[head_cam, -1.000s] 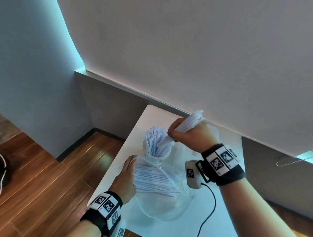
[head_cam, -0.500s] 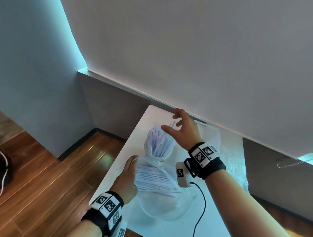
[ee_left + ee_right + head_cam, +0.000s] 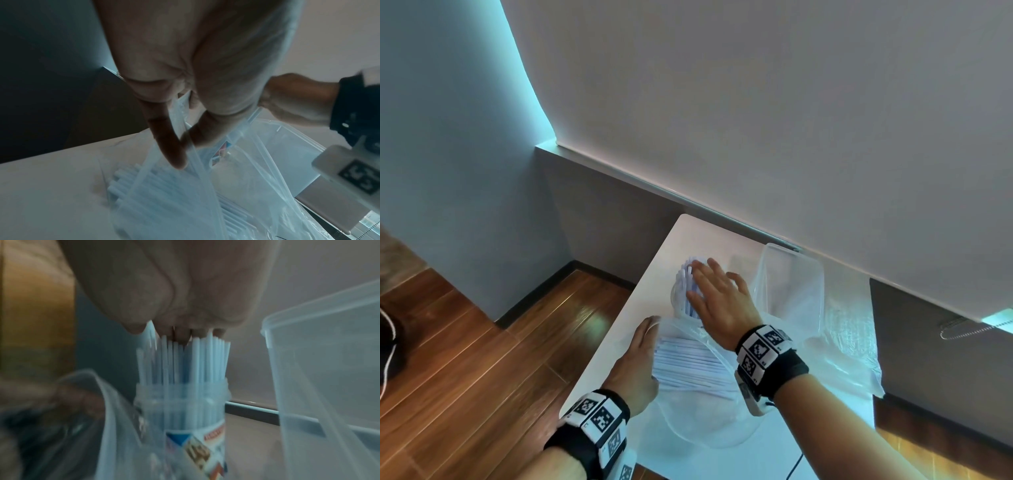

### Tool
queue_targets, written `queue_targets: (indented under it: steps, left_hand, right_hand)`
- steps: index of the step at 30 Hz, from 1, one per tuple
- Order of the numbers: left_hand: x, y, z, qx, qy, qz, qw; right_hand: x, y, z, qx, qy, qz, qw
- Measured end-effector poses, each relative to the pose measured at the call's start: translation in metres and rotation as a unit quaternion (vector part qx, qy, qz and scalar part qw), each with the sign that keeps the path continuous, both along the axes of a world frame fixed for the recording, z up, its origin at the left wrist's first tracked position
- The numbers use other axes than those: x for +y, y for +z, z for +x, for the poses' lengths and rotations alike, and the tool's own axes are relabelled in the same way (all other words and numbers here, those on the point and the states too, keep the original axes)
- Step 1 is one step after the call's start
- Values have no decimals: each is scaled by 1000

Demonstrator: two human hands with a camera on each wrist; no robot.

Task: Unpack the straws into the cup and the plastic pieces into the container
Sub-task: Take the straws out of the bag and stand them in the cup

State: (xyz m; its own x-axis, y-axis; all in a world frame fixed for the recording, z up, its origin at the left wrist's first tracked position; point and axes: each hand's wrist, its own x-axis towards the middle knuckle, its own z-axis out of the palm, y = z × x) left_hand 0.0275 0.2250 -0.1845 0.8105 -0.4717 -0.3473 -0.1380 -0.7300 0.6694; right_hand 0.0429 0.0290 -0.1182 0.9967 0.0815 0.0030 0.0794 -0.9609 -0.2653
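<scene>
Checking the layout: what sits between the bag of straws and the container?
The cup of upright straws, right hand flat on top; head view.

Container [image 3: 796, 274] just beside crowded cup [image 3: 180, 402]

Your right hand [image 3: 717, 303] is reaching forward near the centre of the head view, palm down, fingers [image 3: 700, 274] lying straight and slightly spread. In the right wrist view those fingertips [image 3: 180, 334] are pressing flat, gripping nothing. Your right forearm is running off toward the lower right of the frame, wearing a black wrist band with black-and-white square markers [image 3: 767, 349]. Your left hand [image 3: 635, 363] is sitting lower and further left, thumb and forefinger [image 3: 168, 142] pinching together, its forearm wearing a matching marker band [image 3: 595, 421].
</scene>
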Motion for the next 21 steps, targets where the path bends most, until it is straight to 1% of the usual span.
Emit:
queue_targets:
  steps: [2,4,6,7,9,11,13,15,16,19,21]
  left_hand:
    - [-1,1,0,-2,-2,5,1000]
    - [-2,2,0,-7,-2,9,1000]
    - [-2,2,-1,-10,-3,15,1000]
    - [-2,3,-1,-11,-3,17,1000]
    - [-2,3,-2,-13,-3,18,1000]
    - [-3,3,-2,-11,-3,21,1000]
    - [-3,4,-1,-9,-2,22,1000]
    - [-4,5,-1,-11,-7,28,1000]
    - [-4,5,-2,-14,-9,31,999]
    - [-5,6,-3,-14,-10,30,999]
    - [-5,6,-2,-9,-7,24,1000]
  right_hand:
    - [2,-6,-2,6,8,-31,999]
    - [4,-6,0,-19,-14,-15,1000]
    - [9,-4,2,-45,-10,-14,999]
    - [11,-5,2,-44,4,-28,999]
    - [13,-10,0,-13,29,-68,997]
    - [13,-14,0,0,25,-83,996]
    - [13,-13,2,-31,13,-77,996]
    - [14,-11,3,-65,20,-79,995]
    - [15,-12,2,-61,32,-85,994]
    - [14,-17,0,-9,48,-110,993]
    - [14,-12,1,-27,35,-103,994]
